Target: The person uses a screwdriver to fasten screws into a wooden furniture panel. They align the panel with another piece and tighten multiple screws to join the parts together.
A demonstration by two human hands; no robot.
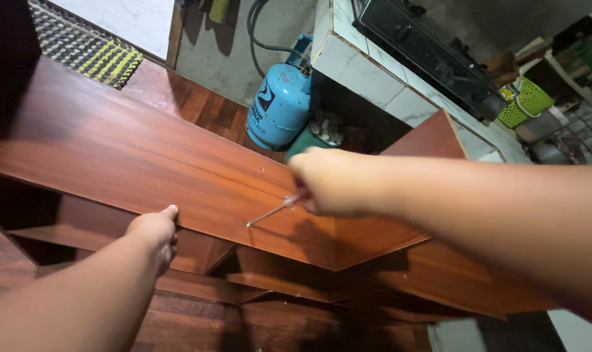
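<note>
My right hand point(332, 182) is closed around the handle of a screwdriver point(270, 213), fingers curled tight so that only a bit of clear handle and the thin metal shaft show below my knuckles. The shaft slants toward eight o'clock, and its tip meets the top face of a long reddish-brown wooden panel point(113, 153), close to the panel's near edge. My left hand point(156, 229) sits at about nine o'clock from the tip, well apart from it, pressed against that same near edge with the thumb on top and the fingers tucked under, out of sight. The panel runs across a wooden shelf unit point(270, 277) whose darker compartments open below it. At twelve o'clock from my right hand a blue gas cylinder point(281, 104) stands on the wood-pattern floor, just beside a white tiled counter point(374, 72) that carries a black stove point(426, 49). A green basket point(529, 101) lies at two o'clock, and a woven yellow and black mat point(87, 45) at ten o'clock.
</note>
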